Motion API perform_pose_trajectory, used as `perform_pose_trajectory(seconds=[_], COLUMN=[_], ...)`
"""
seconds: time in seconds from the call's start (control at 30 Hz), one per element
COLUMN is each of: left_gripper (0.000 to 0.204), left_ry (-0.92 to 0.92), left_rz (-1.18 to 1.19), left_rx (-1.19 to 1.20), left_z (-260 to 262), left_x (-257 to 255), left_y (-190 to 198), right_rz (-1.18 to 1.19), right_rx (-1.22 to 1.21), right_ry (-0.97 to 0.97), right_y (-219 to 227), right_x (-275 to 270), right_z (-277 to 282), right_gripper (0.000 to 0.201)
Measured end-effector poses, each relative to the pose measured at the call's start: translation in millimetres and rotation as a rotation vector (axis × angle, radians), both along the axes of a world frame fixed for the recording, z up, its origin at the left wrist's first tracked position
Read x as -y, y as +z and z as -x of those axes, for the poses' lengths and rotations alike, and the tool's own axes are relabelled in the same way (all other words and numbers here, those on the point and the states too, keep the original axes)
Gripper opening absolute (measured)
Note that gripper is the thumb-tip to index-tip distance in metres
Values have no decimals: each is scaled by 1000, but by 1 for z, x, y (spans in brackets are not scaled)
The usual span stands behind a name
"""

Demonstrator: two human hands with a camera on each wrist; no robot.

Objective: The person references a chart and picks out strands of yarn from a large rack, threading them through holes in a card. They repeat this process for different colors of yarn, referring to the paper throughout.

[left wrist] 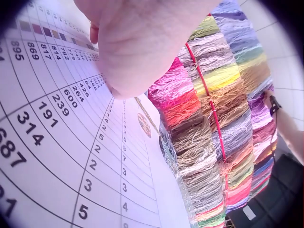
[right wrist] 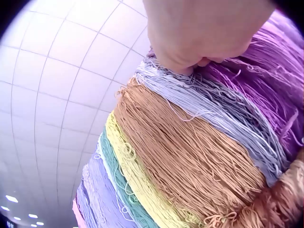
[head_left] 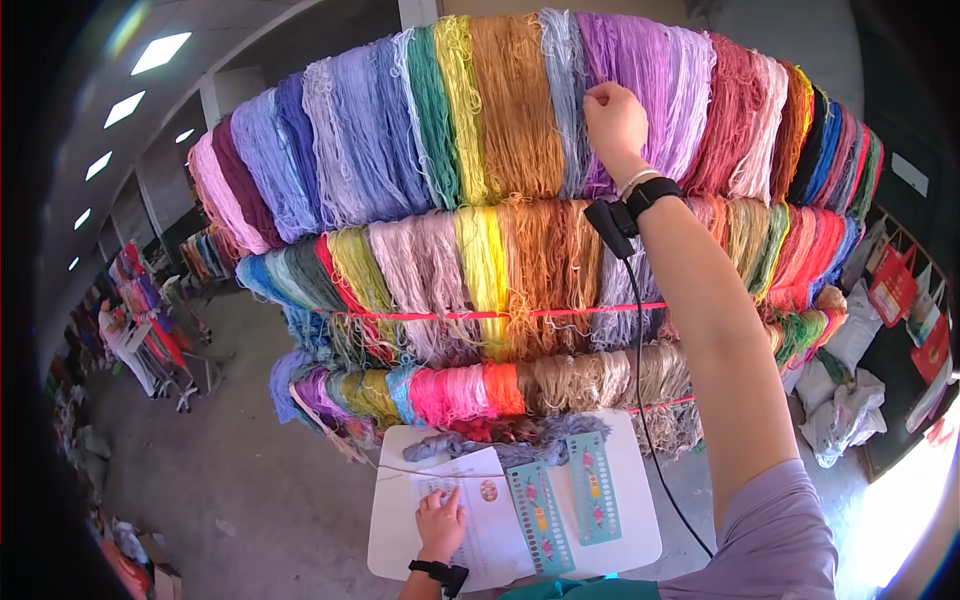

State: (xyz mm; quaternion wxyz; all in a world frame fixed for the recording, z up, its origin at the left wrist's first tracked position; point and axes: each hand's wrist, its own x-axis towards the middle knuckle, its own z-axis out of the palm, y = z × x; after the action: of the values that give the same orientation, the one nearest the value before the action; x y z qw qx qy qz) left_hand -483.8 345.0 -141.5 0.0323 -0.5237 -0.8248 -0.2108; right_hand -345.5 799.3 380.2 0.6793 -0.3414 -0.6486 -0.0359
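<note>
My right hand (head_left: 617,125) is raised to the top row of hanging thread skeins, its curled fingers pinching strands where the grey-blue thread (right wrist: 209,104) meets the purple thread (right wrist: 237,90). A tan skein (right wrist: 175,147) hangs just beside them. Low on the white tabletop (head_left: 390,540), my left hand (head_left: 440,525) rests on a printed sheet (head_left: 490,530) with its fingers reaching up the page. Columns of numbers and small colour squares (left wrist: 37,29) show on that sheet in the left wrist view. Loose grey-blue thread (head_left: 560,430) lies along the table's far edge.
Two teal printed cards (head_left: 595,490) lie right of the sheet. A red cord (head_left: 420,317) runs across the middle row of skeins. A black cable (head_left: 640,370) trails from my right wrist. Plastic bags (head_left: 845,415) are at the right; another person (head_left: 118,335) stands far left.
</note>
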Motion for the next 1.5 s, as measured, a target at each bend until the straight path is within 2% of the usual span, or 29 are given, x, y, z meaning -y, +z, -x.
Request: perform_pose_trajectory(seconds=[0.03, 0.13, 0.23, 0.33, 0.47, 0.57, 0.77, 0.87, 0.97, 1.07, 1.1, 1.2, 1.3, 1.4, 1.5], left_gripper=[45, 45, 44, 44, 44, 44, 44, 44, 44, 44, 44, 44, 44, 44, 44], left_ry=[-3, -4, 2, 8, 12, 5, -1, -6, 10, 10, 11, 15, 14, 12, 7], left_rz=[-3, -2, 8, 8, 14, 5, -3, -20, 8, 16, 19, 22, 16, 11, 1], left_rx=[0, 0, 15, 21, 9, -3, 21, -2, 12, 15, 15, 14, 13, 14, 11], left_z=[0, 1, 0, 1, 2, 0, 0, 2, 1, 1, 1, 0, 0, -1, -1], left_x=[-1, 0, 1, 2, 2, 2, 0, -1, -1, -1, 0, 1, 2, 2, 2], left_y=[0, 0, 4, 5, 3, 8, 4, 1, 3, 3, 3, 3, 2, 3, 4], right_rz=[39, -18, 158, 347, 404, 412, 388, 444, 461, 487, 471, 388, 198, 202, 217], right_rx=[-55, -104, -353, -453, -498, -522, -622, -572, -618, -554, -520, -301, -121, 95, 194], right_ry=[39, 280, 759, 1025, 1197, 1245, 1125, 1185, 1245, 1193, 1230, 941, 622, 180, 55], right_y=[-1, -7, -11, -8, -8, -9, -16, -19, -16, -15, -15, -12, -9, -4, -6], right_x=[1, -2, 1, 13, 12, 19, 22, 15, 38, 27, 25, 20, 2, -1, -6], right_z=[-1, -8, -14, -25, -34, -38, -52, -66, -65, -59, -57, -49, -37, -33, -34], right_gripper=[17, 12, 6, 5, 8, 9, 6, 7, 9, 10, 11, 16, 20, 21, 22])
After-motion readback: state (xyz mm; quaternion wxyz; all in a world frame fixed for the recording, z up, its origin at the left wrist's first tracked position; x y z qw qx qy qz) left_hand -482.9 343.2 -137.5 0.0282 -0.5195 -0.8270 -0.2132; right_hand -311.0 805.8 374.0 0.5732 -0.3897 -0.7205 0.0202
